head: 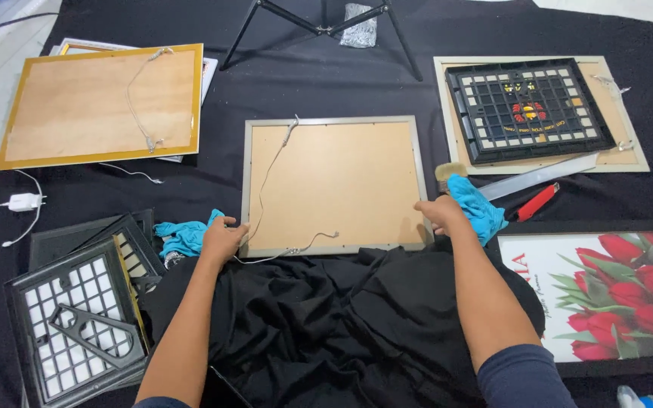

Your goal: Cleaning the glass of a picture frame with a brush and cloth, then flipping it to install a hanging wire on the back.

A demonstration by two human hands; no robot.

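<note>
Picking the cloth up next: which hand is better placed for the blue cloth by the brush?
Probably the right hand: it grips the grey frame's right edge, with the blue cloth right beside it. The left hand holds the far edge.

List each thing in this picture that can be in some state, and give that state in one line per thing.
silver picture frame: face down, backing board up, hanging wire slack across it.
gold picture frame: face down, wire loose.
tulip picture: face up.
black grid frame: lying flat on a pale frame.
left hand: gripping the silver frame's lower left corner.
right hand: gripping its right edge.
blue cloth: crumpled beside the right hand.
</note>
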